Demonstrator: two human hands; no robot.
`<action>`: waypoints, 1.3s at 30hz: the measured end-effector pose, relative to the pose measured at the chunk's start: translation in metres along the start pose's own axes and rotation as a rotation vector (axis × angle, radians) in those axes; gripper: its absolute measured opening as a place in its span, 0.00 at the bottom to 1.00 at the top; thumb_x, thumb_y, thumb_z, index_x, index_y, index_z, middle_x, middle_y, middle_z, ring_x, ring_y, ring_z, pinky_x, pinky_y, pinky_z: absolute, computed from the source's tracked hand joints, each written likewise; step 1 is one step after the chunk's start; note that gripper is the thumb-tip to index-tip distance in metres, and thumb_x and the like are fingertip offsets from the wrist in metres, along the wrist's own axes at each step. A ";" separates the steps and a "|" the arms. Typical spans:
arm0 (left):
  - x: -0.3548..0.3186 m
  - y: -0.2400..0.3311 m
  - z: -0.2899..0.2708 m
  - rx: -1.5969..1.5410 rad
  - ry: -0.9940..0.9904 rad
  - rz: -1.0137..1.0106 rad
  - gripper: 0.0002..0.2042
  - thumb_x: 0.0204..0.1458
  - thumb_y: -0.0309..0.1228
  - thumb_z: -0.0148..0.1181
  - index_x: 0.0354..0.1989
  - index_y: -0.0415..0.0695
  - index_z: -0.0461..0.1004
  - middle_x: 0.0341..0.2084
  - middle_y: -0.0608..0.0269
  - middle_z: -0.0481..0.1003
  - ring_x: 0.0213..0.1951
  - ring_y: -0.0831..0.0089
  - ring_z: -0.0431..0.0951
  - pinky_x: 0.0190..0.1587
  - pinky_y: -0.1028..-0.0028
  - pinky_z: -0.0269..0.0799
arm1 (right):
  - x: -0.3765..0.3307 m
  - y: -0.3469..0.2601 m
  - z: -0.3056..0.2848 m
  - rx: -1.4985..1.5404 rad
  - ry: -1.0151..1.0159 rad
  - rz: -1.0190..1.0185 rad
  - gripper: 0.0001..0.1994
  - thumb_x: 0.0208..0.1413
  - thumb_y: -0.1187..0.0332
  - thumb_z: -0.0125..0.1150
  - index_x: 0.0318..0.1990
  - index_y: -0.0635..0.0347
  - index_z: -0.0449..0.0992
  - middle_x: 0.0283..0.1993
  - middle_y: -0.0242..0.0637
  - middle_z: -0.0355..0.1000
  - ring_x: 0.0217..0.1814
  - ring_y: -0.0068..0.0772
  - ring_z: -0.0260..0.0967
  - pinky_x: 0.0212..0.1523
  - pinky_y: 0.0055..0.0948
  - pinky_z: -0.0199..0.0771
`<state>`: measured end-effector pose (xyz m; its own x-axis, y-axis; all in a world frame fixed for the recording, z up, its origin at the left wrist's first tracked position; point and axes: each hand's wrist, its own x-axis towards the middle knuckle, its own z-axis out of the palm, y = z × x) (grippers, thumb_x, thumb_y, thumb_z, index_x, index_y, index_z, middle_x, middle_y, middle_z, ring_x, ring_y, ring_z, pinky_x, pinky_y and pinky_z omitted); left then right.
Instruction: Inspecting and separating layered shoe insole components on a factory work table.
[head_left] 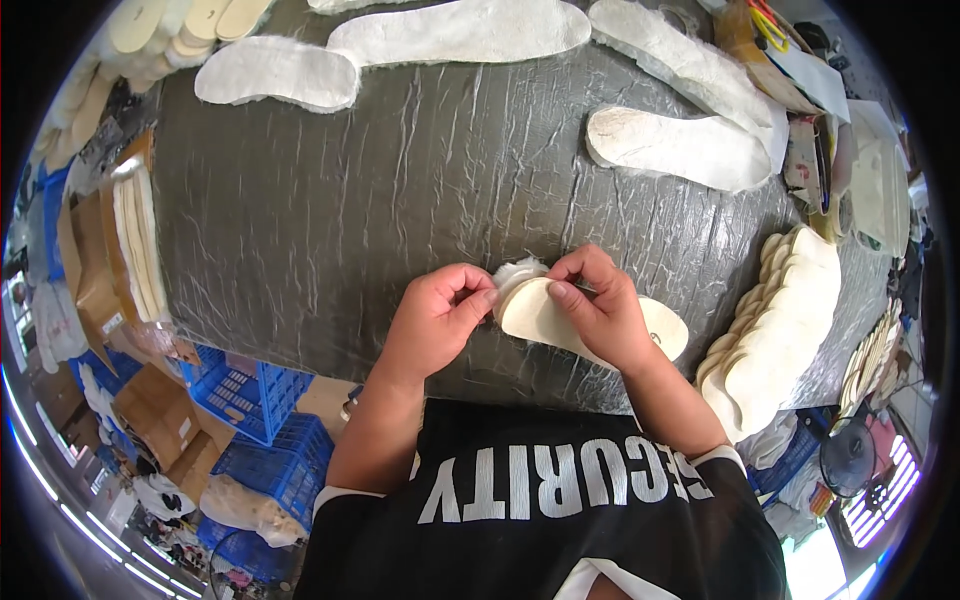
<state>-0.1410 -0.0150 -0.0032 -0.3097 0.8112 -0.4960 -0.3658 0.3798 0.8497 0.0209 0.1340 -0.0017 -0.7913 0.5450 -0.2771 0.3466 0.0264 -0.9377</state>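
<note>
Your left hand (437,312) pinches the fuzzy white lining (520,270) at the cream insole (560,320) toe. Your right hand (600,305) grips that insole, thumb on top, fingers curled over, above the grey table (330,220).

A wide table (330,220) wrapped in wrinkled grey sheeting fills the view; blue plastic crates (250,400) and brown cardboard boxes (160,415) crowd the floor at left, a small fan (848,458) at right.
</note>
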 end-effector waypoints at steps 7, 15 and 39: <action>-0.001 0.005 0.008 -0.042 0.005 0.026 0.03 0.56 0.23 0.57 0.34 0.36 0.73 0.26 0.69 0.73 0.29 0.84 0.70 0.32 0.81 0.69 | -0.001 0.001 -0.003 0.039 0.014 -0.009 0.02 0.53 0.73 0.62 0.34 0.59 0.75 0.31 0.33 0.69 0.37 0.33 0.64 0.43 0.29 0.64; -0.004 0.008 0.016 -0.064 -0.006 0.033 0.03 0.56 0.22 0.56 0.34 0.35 0.72 0.29 0.66 0.73 0.29 0.82 0.71 0.33 0.80 0.70 | -0.004 0.003 -0.003 0.049 0.036 0.000 0.02 0.53 0.74 0.61 0.33 0.61 0.75 0.32 0.35 0.69 0.37 0.32 0.65 0.42 0.29 0.65; -0.018 -0.008 0.025 -0.116 0.041 0.115 0.10 0.47 0.17 0.65 0.34 0.38 0.70 0.37 0.62 0.72 0.39 0.79 0.74 0.41 0.78 0.73 | 0.006 -0.004 -0.012 -0.183 -0.130 -0.196 0.12 0.46 0.69 0.68 0.40 0.56 0.76 0.35 0.34 0.72 0.42 0.40 0.67 0.49 0.37 0.61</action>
<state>-0.1110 -0.0215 0.0029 -0.3903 0.8267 -0.4053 -0.4243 0.2292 0.8760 0.0209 0.1468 0.0026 -0.9057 0.4033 -0.1306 0.2570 0.2775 -0.9257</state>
